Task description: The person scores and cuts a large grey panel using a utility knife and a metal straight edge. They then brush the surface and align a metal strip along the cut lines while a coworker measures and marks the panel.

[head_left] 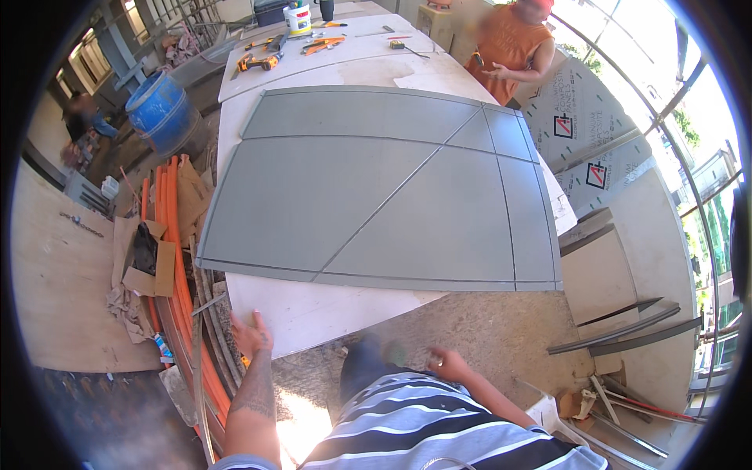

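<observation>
A large grey panel [376, 196] with scored lines lies flat on a white work table [313, 309]. My left hand [251, 333] rests at the table's near left corner, fingers spread, holding nothing. My right hand [448, 364] hangs below the table's front edge, apart from it, fingers loosely curled and blurred. Both hands are short of the grey panel.
Orange pipes [168, 258] and cardboard scraps [145, 262] lie left of the table by a plywood sheet [63, 282]. A blue barrel [160, 113] stands behind. Tools and a white bucket [298, 17] sit at the far end. A person in orange [513, 47] stands far right. Metal strips [619, 333] lie right.
</observation>
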Motion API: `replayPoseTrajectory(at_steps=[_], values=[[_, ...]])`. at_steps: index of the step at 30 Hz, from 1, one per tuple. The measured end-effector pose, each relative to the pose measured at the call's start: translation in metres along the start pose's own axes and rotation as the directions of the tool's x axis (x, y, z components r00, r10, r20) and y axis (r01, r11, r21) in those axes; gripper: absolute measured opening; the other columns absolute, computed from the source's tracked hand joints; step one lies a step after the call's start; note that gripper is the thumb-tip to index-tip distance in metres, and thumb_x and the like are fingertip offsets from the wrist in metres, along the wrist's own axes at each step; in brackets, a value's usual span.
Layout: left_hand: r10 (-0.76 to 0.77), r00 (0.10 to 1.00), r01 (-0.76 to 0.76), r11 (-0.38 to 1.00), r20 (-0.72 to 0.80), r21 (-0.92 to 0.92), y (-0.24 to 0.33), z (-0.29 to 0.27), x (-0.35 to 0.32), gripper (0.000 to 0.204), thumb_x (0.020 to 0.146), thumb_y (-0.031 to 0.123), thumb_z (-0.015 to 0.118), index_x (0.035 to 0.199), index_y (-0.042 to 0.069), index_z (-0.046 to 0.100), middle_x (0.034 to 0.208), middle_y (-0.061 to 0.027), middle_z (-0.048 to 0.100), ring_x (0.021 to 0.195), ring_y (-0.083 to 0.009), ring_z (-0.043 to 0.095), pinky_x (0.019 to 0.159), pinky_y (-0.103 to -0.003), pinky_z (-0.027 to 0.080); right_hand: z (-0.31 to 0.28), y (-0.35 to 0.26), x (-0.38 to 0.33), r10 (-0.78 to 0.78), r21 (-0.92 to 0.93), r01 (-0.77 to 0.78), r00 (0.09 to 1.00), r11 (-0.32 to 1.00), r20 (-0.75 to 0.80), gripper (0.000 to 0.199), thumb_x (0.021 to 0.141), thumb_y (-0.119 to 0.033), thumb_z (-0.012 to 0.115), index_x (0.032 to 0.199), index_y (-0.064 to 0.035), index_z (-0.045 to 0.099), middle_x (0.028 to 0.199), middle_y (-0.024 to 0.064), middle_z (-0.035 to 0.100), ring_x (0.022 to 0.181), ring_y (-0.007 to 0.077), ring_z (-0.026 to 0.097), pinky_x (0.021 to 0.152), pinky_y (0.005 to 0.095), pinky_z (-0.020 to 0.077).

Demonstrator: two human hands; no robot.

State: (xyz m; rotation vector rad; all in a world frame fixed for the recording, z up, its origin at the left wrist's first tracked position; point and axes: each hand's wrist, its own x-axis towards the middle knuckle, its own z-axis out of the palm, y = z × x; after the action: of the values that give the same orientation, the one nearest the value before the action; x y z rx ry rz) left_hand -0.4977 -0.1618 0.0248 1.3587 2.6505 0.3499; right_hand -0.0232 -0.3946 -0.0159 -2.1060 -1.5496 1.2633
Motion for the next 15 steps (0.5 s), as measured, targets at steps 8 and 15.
replayPoseTrajectory(at_steps=[8,15], values=[[-0.007,1.000,0.007,1.000,-0.020,-0.029,-0.009,0.006,0.004,0.083,0.101,0.061,0.056,0.162,0.008,0.034,0.143,-0.0257,0.057,0.128,-0.0435,0.060,0.104,-0.055,0.050,-0.020,-0.001,0.027,0.003,-0.125,0.009,0.995,0.992,0.096,0.054,0.094,-0.032,0.070,0.144,-0.0123,0.065,0.125,0.0224,0.074,0.111,0.0417,0.072,0.098,0.0484,0.0568],[0.015,0.999,-0.015,1.000,-0.046,0.000,-0.011,0.012,0.003,0.083,0.101,0.060,0.057,0.161,0.007,0.036,0.143,-0.0254,0.058,0.126,-0.0436,0.061,0.102,-0.056,0.051,-0.057,0.004,0.047,-0.058,-0.139,0.040,0.989,0.989,-0.132,0.053,0.093,-0.029,0.070,0.143,-0.0110,0.065,0.126,0.0223,0.073,0.110,0.0400,0.072,0.096,0.0479,0.0578]])
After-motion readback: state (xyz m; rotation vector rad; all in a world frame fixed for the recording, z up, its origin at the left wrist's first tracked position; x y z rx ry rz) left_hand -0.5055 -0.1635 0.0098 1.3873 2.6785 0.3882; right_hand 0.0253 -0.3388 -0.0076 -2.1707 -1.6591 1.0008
